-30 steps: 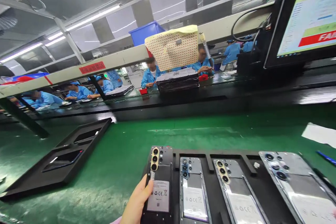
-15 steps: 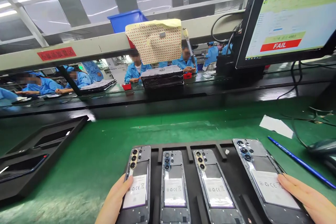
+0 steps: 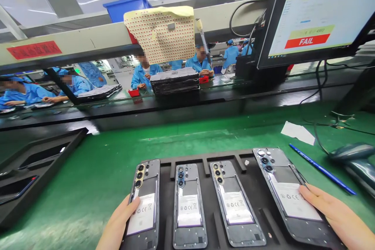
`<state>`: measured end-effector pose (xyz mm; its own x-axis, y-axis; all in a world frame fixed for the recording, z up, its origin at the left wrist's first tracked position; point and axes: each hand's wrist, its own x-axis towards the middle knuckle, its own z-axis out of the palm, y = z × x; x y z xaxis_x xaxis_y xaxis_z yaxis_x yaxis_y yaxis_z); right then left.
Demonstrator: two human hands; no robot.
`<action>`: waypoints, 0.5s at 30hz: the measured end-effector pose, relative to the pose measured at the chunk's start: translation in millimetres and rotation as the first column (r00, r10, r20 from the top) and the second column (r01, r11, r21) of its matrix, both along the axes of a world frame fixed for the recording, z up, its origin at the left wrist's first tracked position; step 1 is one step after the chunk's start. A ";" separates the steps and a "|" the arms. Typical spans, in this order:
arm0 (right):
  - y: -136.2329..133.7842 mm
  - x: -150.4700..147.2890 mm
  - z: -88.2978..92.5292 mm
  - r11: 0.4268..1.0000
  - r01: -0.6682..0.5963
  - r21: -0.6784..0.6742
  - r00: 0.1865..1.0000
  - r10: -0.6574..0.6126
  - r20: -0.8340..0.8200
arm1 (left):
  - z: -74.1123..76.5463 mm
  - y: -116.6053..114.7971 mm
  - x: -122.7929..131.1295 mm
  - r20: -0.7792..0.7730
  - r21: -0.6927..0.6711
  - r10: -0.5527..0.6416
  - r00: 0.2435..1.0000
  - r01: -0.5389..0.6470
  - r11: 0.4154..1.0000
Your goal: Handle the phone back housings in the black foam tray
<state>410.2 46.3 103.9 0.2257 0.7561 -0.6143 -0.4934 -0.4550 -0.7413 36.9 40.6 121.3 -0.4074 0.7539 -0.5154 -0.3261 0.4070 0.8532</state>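
The left hand (image 3: pixel 117 222) sets its thumb against the left edge of the open-backed black phone with gold camera rings (image 3: pixel 142 203), leftmost in the black moulded tray (image 3: pixel 166 195); whether its fingers close underneath I cannot tell. The right hand (image 3: pixel 336 215) lies flat, fingers extended, pinching nothing, on the silver open-backed phone (image 3: pixel 278 172) at the tray's right end. Both phones are likely light, stiff, slick and delicate inside, best taken by the long edges

The right hand (image 3: pixel 336 216), out of view a second ago, now lies on the rightmost phone (image 3: pixel 281 187). More of the left hand (image 3: pixel 117 224) shows at the leftmost phone (image 3: pixel 143 199). The view has swung right, taking in the mouse (image 3: pixel 351 151) and monitor (image 3: pixel 316 15).
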 end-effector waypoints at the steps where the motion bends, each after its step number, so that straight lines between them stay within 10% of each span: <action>1: 0.1 0.0 0.1 1.000 0.012 -0.002 1.000 -0.012 -0.004 | -0.7 -0.3 -1.3 0.001 -0.013 -0.009 1.000 0.009 1.000; 15: 1.1 -4.3 3.5 1.000 0.005 0.021 0.946 -0.011 0.325 | -5.4 2.5 -7.0 -0.022 0.047 -0.081 0.997 0.082 0.996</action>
